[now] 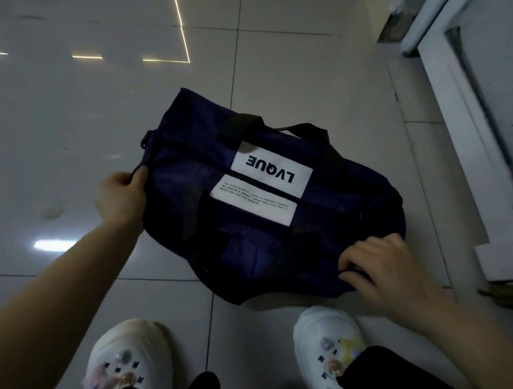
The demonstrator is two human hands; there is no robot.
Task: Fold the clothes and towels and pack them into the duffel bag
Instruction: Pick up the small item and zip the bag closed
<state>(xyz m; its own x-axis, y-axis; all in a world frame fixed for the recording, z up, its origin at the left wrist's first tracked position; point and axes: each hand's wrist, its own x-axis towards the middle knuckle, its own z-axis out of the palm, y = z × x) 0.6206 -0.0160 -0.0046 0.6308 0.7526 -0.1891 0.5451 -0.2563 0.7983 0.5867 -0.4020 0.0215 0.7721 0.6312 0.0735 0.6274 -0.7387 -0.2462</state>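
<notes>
Duffel bag (pixel 249 201): navy, lying on the floor (pixel 57 134).
Left hand (pixel 119 197): fingers pinch its end.
Right hand (pixel 376 264): fingers curled, gripping the opposite end.
Hidden: bag's contents.

Matt cloth on a glossy floor.

You have a dark navy, matt woven-cloth duffel bag (pixel 261 225) that looks soft and creased, with flat black webbing straps (pixel 315 133) and two smooth white fabric label patches (pixel 273 174) printed in black. Under it you see large pale grey floor tiles (pixel 56 118), polished and glossy enough to mirror the ceiling lights, with thin dark grout lines. Your white clog shoes (pixel 327 343) look like smooth moulded plastic, set with shiny little charms. At your right stands a white-painted panelled door (pixel 490 112) with a smooth, faintly satin finish.
</notes>
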